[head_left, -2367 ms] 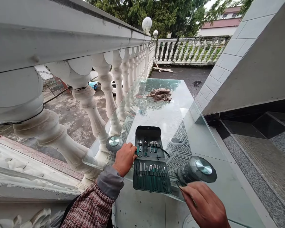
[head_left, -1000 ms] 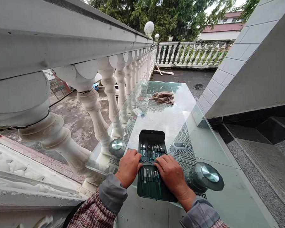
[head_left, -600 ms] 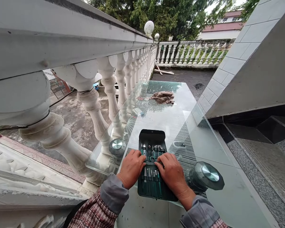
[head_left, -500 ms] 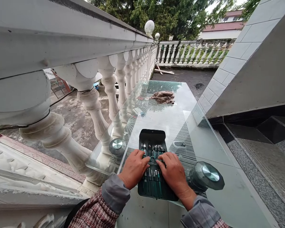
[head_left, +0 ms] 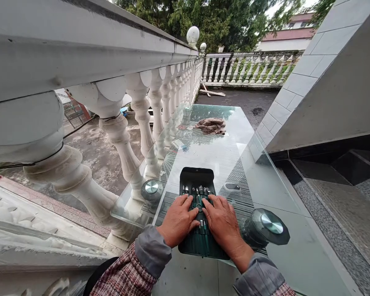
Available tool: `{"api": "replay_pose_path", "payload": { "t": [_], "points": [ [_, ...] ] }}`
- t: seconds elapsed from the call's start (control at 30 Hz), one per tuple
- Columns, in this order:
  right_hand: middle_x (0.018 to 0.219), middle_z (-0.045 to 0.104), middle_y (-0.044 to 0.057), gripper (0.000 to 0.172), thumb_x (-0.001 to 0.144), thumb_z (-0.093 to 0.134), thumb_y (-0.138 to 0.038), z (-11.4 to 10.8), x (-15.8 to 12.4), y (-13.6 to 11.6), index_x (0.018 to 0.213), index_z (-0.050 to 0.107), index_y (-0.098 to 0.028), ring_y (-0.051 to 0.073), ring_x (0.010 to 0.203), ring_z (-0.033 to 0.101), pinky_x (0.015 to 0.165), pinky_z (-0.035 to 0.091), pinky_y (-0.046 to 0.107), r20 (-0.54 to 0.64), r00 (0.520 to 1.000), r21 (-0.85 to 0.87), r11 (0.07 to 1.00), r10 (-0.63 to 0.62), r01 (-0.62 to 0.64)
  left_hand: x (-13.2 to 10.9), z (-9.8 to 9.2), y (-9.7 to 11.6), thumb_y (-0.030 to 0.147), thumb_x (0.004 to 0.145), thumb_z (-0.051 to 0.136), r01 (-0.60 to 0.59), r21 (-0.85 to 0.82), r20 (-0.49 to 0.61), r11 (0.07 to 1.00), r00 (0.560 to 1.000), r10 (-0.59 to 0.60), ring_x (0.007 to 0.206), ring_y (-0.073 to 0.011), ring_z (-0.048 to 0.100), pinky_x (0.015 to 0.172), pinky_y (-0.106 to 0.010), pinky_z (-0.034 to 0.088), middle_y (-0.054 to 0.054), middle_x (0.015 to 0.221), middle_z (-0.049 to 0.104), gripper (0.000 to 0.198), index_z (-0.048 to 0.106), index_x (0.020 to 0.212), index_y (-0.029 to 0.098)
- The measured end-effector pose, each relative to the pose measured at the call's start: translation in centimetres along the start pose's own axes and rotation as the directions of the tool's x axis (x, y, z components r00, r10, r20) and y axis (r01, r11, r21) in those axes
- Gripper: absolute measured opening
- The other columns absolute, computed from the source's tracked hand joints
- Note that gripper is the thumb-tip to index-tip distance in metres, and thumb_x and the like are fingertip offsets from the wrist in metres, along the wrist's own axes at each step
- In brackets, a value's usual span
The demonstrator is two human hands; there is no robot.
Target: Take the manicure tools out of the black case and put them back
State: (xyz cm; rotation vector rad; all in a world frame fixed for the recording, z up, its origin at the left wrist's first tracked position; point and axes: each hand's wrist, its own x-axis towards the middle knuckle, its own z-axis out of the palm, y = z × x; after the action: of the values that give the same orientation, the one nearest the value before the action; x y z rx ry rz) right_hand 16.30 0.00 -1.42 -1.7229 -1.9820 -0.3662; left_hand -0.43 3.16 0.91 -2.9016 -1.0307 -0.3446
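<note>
An unfolded dark manicure case (head_left: pixel 197 174) lies on the glass table, its upper flap standing away from me. Small metal nail tools (head_left: pixel 204 190) sit in rows inside it. Between my hands, slim scissors (head_left: pixel 199 200) rest along the middle, partly covered by fingers. My left hand (head_left: pixel 179 218) lies over the left half of the tools, fingers stretched forward and thumb towards the middle. Across the right half rests my right hand (head_left: pixel 221 220), its fingers extended over the tools near the scissors. Both palms hide much of the case's lower rows.
The glass table (head_left: pixel 283 193) has round metal-capped supports (head_left: pixel 273 222) below. A dark oval object (head_left: pixel 232 186) shows right of the case. Farther off lie a crumpled brown cloth (head_left: pixel 211 126) and a small card (head_left: pixel 179 144). A white balustrade (head_left: pixel 111 135) runs along the left.
My fingers have slid inward over the tools, and the left thumb has moved lower. The scissors' handle loops, visible earlier, are now mostly covered. The case stays in place.
</note>
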Motion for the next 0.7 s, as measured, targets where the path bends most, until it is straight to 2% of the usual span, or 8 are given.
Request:
{"api": "replay_pose_path", "payload": {
  "t": [0.1, 0.27, 0.4, 0.53, 0.7],
  "points": [
    [0.108, 0.060, 0.011, 0.025, 0.086, 0.047, -0.022, 0.0, -0.1, 0.2, 0.105, 0.063, -0.017, 0.027, 0.104, 0.044, 0.085, 0.037, 0.042, 0.003, 1.000, 0.057, 0.998, 0.028, -0.028, 0.0, 0.0, 0.0, 0.043, 0.080, 0.061, 0.011, 0.008, -0.001, 1.000, 1.000, -0.011, 0.122, -0.0302, 0.041, 0.103, -0.044, 0.032, -0.015, 0.129, 0.046, 0.041, 0.058, 0.112, 0.018],
    [0.106, 0.058, 0.010, 0.030, 0.091, 0.036, -0.026, -0.3, 0.2, 1.3, 0.108, 0.059, -0.017, 0.022, 0.102, 0.046, 0.089, 0.037, 0.039, -0.073, 0.987, 0.261, 0.958, 0.143, -0.119, 0.0, -0.2, 0.0, 0.045, 0.078, 0.064, -0.004, -0.028, -0.010, 1.000, 1.000, 0.004, 0.122, -0.0298, 0.040, 0.103, -0.044, 0.032, -0.015, 0.130, 0.045, 0.044, 0.057, 0.113, 0.019],
    [0.102, 0.060, 0.009, 0.028, 0.090, 0.035, -0.024, -0.5, 0.1, 2.0, 0.101, 0.060, -0.018, 0.021, 0.099, 0.049, 0.089, 0.038, 0.041, -0.084, 0.977, 0.347, 0.925, 0.196, -0.155, 0.0, -0.3, 0.0, 0.047, 0.077, 0.063, -0.034, -0.055, -0.008, 0.998, 0.999, 0.034, 0.123, -0.0298, 0.039, 0.104, -0.046, 0.031, -0.016, 0.132, 0.044, 0.043, 0.058, 0.110, 0.019],
    [0.097, 0.061, 0.008, 0.026, 0.089, 0.037, -0.023, -0.6, -0.3, 1.6, 0.092, 0.063, -0.020, 0.021, 0.096, 0.051, 0.084, 0.040, 0.040, -0.077, 0.984, 0.344, 0.931, 0.159, -0.123, 0.0, -0.1, -0.1, 0.049, 0.077, 0.062, -0.018, -0.057, -0.018, 0.998, 1.000, 0.017, 0.124, -0.0308, 0.039, 0.104, -0.047, 0.031, -0.016, 0.131, 0.045, 0.045, 0.059, 0.110, 0.019],
    [0.100, 0.061, 0.008, 0.025, 0.087, 0.041, -0.018, -0.8, -0.9, 0.8, 0.089, 0.066, -0.022, 0.024, 0.102, 0.048, 0.085, 0.039, 0.041, -0.075, 0.994, 0.194, 0.979, 0.080, -0.064, 0.0, 0.3, 0.0, 0.051, 0.077, 0.062, -0.004, -0.052, -0.021, 0.999, 1.000, 0.003, 0.124, -0.0317, 0.039, 0.103, -0.048, 0.032, -0.017, 0.131, 0.045, 0.048, 0.058, 0.112, 0.018]
  ]
}}
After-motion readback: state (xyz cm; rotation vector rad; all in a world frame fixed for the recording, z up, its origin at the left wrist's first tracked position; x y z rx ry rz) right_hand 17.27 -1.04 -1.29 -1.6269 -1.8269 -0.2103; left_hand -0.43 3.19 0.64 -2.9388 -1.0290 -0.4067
